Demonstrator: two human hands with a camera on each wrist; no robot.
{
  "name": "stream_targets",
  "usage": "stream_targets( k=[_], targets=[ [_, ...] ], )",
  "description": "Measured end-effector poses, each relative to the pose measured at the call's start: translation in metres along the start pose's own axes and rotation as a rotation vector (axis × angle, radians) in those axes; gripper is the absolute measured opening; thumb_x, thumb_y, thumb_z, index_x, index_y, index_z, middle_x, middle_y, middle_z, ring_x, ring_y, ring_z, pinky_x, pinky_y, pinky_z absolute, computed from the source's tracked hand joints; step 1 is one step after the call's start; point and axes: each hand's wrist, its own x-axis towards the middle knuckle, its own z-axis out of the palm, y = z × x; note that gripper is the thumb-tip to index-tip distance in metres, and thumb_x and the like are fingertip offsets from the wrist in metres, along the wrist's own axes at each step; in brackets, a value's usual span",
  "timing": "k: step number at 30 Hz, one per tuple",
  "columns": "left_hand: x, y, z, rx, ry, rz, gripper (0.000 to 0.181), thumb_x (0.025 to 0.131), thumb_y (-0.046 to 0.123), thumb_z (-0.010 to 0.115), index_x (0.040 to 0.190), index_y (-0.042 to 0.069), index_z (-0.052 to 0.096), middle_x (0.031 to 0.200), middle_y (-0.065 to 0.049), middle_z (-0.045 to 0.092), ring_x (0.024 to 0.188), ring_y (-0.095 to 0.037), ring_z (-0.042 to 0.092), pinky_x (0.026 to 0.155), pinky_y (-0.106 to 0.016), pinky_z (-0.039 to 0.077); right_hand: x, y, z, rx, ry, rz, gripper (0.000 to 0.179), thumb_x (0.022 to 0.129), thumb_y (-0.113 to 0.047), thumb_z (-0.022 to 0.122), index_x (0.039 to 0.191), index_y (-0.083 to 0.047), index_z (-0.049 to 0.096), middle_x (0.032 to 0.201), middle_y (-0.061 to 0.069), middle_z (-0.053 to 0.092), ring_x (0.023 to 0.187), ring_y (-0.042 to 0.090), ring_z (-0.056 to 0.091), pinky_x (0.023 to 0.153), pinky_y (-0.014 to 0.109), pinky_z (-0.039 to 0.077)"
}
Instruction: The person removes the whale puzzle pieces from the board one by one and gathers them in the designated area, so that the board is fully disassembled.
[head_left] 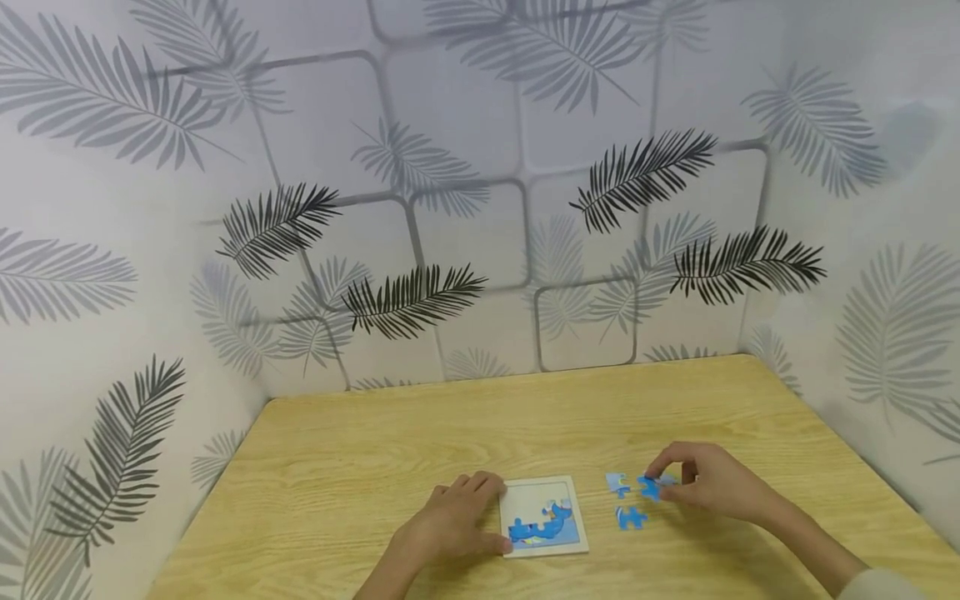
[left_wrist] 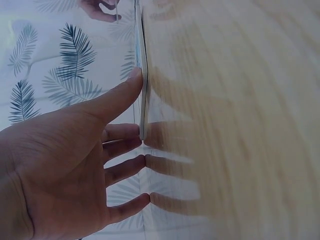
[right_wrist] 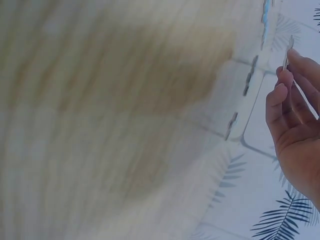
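A white-framed jigsaw board (head_left: 507, 500) lies on the table, its lower part filled with blue pieces and its upper part bare. My left hand (head_left: 459, 518) rests at the board's left side. Its thumb touches the frame near the lower corner, and the other fingers spread with their tips on the table, as the left wrist view shows. To the right of the board, my right hand (head_left: 712, 482) pinches a blue puzzle piece (head_left: 650, 488) between thumb and fingers. In the right wrist view this piece (right_wrist: 289, 55) appears edge-on, above the tabletop.
Two loose puzzle pieces, one pale blue and white (head_left: 618, 483) and one blue (head_left: 632, 518), lie between the board and my right hand. The wood-grain table (head_left: 360, 450) meets walls with a leaf pattern (head_left: 465, 250) at the back and sides.
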Motion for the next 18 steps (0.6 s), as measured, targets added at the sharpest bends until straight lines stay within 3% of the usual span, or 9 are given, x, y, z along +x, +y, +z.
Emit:
stream_targets(
  k=[3, 11, 18],
  targets=[
    [0.0, 0.001, -0.002, -0.004, -0.001, -0.014, 0.073, 0.088, 0.054, 0.079, 0.145, 0.019, 0.05, 0.153, 0.0, 0.049, 0.138, -0.027, 0.047, 0.11, -0.06, 0.038, -0.007, 0.006, -0.003, 0.013, -0.012, -0.013, 0.019, 0.091, -0.016, 0.08, 0.109, -0.012, 0.074, 0.109, 0.009, 0.073, 0.06, 0.001, 0.049, 0.05, 0.023, 0.045],
    [0.0, 0.001, -0.002, 0.006, 0.004, -0.005, 0.073, 0.088, 0.054, 0.079, 0.145, 0.018, 0.05, 0.152, -0.001, 0.049, 0.137, -0.028, 0.048, 0.109, -0.06, 0.039, -0.016, 0.015, -0.008, -0.002, -0.046, -0.07, 0.019, 0.089, -0.014, 0.083, 0.106, -0.015, 0.074, 0.105, 0.005, 0.075, 0.061, -0.002, 0.048, 0.05, 0.023, 0.045],
    [-0.001, -0.002, -0.001, 0.002, 0.014, 0.027, 0.073, 0.09, 0.056, 0.076, 0.145, 0.017, 0.049, 0.152, -0.004, 0.05, 0.136, -0.031, 0.049, 0.106, -0.061, 0.04, -0.021, 0.018, -0.007, 0.07, -0.121, 0.018, 0.018, 0.089, -0.013, 0.082, 0.106, -0.013, 0.076, 0.102, 0.004, 0.074, 0.063, 0.001, 0.051, 0.052, 0.023, 0.046]
  ],
)
